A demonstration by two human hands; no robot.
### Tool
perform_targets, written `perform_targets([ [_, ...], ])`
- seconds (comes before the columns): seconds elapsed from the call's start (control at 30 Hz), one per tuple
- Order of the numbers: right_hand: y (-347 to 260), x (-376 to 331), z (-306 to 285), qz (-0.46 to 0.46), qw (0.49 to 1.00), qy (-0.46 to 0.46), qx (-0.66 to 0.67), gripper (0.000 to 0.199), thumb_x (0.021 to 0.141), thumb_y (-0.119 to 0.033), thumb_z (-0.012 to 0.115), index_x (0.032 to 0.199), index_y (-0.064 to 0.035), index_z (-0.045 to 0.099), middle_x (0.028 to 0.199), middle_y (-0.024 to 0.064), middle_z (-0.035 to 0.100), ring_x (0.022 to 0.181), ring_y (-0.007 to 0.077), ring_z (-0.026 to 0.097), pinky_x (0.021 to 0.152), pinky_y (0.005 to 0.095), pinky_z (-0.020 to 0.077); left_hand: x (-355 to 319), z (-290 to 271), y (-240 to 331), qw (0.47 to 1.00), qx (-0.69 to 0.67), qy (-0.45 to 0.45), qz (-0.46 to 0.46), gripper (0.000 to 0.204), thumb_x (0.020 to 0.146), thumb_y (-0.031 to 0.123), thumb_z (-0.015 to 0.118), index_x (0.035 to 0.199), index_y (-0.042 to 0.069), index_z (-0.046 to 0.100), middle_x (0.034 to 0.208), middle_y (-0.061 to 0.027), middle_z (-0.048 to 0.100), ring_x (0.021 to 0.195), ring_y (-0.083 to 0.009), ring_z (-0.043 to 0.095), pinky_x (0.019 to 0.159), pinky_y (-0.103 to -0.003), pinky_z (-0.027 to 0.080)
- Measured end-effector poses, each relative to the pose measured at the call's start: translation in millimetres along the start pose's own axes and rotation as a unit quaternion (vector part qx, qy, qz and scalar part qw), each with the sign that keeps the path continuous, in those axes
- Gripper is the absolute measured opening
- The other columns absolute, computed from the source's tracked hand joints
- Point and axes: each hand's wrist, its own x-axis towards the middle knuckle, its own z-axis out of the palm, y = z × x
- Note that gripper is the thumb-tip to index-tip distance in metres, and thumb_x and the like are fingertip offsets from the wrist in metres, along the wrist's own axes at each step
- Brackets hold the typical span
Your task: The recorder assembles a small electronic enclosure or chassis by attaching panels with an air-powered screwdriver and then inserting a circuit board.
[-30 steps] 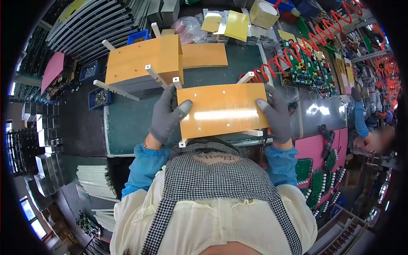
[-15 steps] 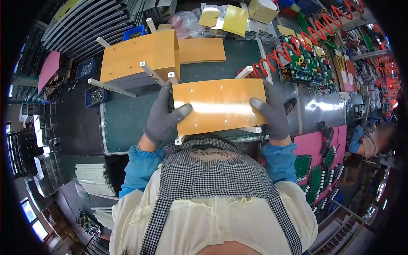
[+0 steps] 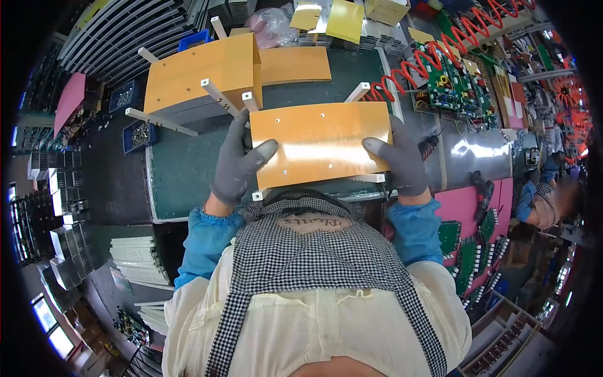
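Between my gloved hands is an orange panel (image 3: 320,135) with small holes and white posts at its corners. My left hand (image 3: 240,163) grips its left end, thumb on top and the fingers behind the edge. On the right end, my right hand (image 3: 400,160) holds on the same way, its thumb pressed on the face and the other fingers mostly hidden. One white post (image 3: 250,100) sticks up past the far left corner, another (image 3: 359,92) past the far right. Beyond my left hand stands a stack of orange panels (image 3: 201,72) with white posts standing out from it.
A flat orange panel (image 3: 295,64) lies beside the stack on the green mat (image 3: 182,176). Blue bins of small hardware (image 3: 139,136) stand at left. A red coiled hose (image 3: 402,75) hangs at right, near green circuit boards (image 3: 455,88). A dark-handled screwdriver (image 3: 429,146) lies beyond my right hand.
The held panel sits slightly farther from my body and a little to the left, with both hands still around its ends. The whole bench scene has shifted slightly upward in view.
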Motion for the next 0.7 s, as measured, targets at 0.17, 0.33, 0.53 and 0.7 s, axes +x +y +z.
perform_targets([
  [0.17,0,-3,0,-0.019,1.0,-0.008,-0.004,0.059,0.082,-0.02,0.075,0.131,0.0017,0.052,0.118,0.0101,0.062,0.108,0.0188,0.059,0.095,0.0323,0.0469,-5,1,-7,1.0,-0.006,0.026,0.01,0.082,0.086,0.014,0.073,0.151,-0.006,0.028,0.119,-0.0123,0.06,0.109,-0.0171,0.059,0.091,-0.029,0.048],
  [0.33,0,-4,1,-0.026,1.0,-0.011,-0.008,0.058,0.083,-0.022,0.074,0.132,0.0007,0.052,0.118,0.0096,0.061,0.107,0.0183,0.059,0.094,0.0324,0.0472,-9,2,-6,0.998,0.044,0.055,0.002,0.079,0.087,0.015,0.072,0.15,-0.008,0.029,0.11,-0.0108,0.062,0.099,-0.0143,0.061,0.085,-0.026,0.05],
  [0.53,0,-4,3,-0.026,1.0,-0.004,-0.006,0.058,0.083,-0.023,0.075,0.132,0.0,0.052,0.117,0.0088,0.061,0.106,0.0178,0.059,0.093,0.0321,0.0475,-14,12,-1,0.997,0.037,0.069,0.008,0.075,0.09,0.015,0.068,0.149,-0.009,0.029,0.124,-0.0153,0.059,0.113,-0.0185,0.058,0.095,-0.03,0.048],
  [0.7,-3,-5,3,-0.029,0.999,-0.01,-0.018,0.058,0.083,-0.022,0.075,0.132,-0.0001,0.053,0.116,0.0081,0.062,0.105,0.0174,0.059,0.092,0.0318,0.0476,-16,12,0,0.997,0.041,0.059,0.01,0.073,0.092,0.015,0.066,0.15,-0.008,0.028,0.135,-0.0182,0.054,0.123,-0.0214,0.054,0.101,-0.032,0.044],
])
